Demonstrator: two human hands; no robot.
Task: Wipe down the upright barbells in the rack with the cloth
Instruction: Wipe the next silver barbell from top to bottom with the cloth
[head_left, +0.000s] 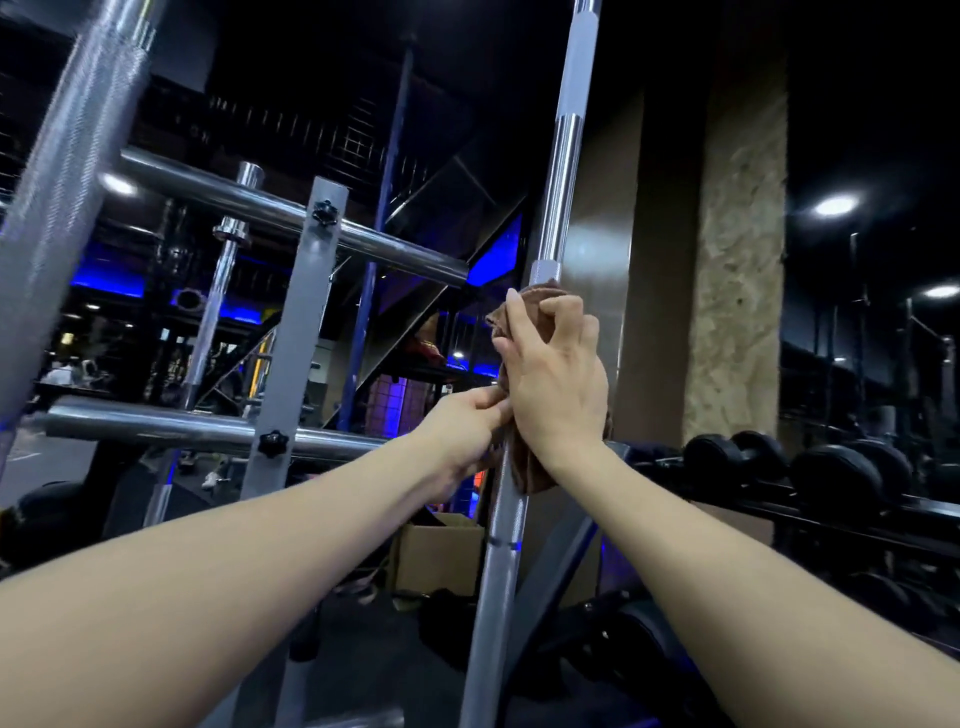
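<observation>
A silver upright barbell (557, 171) runs from the top of the view down through the centre. A brown cloth (524, 470) is wrapped round its shaft at mid height. My right hand (553, 379) grips the cloth and the bar, fingers curled round them. My left hand (462, 441) reaches in from the left and pinches the cloth's lower edge beside the bar. A second, thicker knurled barbell (67, 197) leans at the far left, and a thinner one (218, 306) stands behind the rack.
The grey rack upright (296, 332) with black knobs carries two chrome cross bars (291, 213). A cardboard box (436, 553) sits on the floor behind the bar. Black dumbbells (836, 475) line a rack at the right. A stone pillar (737, 260) stands behind.
</observation>
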